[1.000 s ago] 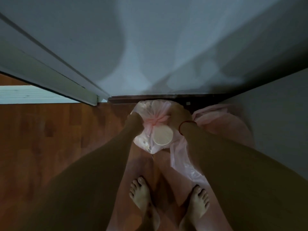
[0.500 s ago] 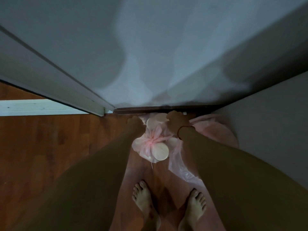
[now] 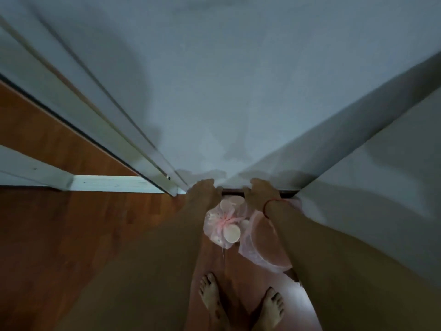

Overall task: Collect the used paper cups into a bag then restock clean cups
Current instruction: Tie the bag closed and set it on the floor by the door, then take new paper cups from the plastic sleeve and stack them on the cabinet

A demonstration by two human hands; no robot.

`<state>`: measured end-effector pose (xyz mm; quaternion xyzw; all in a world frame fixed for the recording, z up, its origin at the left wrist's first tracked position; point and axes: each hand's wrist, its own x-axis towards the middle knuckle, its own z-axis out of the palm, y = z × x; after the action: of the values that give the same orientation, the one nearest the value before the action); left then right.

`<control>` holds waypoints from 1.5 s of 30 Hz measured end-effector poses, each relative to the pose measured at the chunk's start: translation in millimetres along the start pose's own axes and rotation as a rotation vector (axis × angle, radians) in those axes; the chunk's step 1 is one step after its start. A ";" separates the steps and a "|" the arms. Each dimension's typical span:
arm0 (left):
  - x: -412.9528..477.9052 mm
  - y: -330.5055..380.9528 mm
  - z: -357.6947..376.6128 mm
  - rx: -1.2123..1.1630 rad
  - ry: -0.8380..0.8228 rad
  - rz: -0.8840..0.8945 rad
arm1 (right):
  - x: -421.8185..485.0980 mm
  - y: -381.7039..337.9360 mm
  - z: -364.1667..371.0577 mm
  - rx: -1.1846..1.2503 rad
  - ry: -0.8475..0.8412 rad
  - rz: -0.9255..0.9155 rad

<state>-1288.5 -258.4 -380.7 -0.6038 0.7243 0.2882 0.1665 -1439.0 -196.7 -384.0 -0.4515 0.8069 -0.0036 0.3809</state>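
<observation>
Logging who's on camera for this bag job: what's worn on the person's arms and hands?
Both forearms are bare, with no sleeves in view, and neither hand is gloved. The right hand has a thin red string band around its wrist. The left hand and its wrist show nothing worn. The dim light hides finer detail.

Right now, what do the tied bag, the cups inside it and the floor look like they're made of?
The tied bag looks like thin, translucent pink plastic film: it crinkles, gathers at a knot and shows its contents. The cups inside look like matte off-white paper, though dim light leaves that open. The floor looks like reddish-brown wood or wood-look laminate, with plank seams and a slight sheen.
</observation>
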 end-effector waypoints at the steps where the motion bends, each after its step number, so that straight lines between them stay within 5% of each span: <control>1: -23.2 6.9 -17.6 0.004 0.007 -0.002 | -22.4 -6.8 -15.4 -0.002 -0.004 -0.011; 9: -196.7 59.2 -137.7 0.010 0.128 0.032 | -187.1 -46.7 -112.8 0.005 0.092 -0.078; 20: -377.1 101.4 -208.0 -0.010 0.352 0.140 | -363.5 -43.2 -199.7 0.064 0.372 -0.165; 33: -491.6 233.9 -180.9 -0.027 0.405 0.328 | -485.0 83.3 -273.4 0.153 0.561 -0.074; 45: -541.2 376.6 -100.5 -0.110 0.403 0.312 | -519.4 245.6 -328.1 0.100 0.577 -0.073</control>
<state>-1526.9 140.4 97.9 -0.5382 0.8104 0.2232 -0.0610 -1663.1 217.7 80.5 -0.4410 0.8640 -0.1852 0.1571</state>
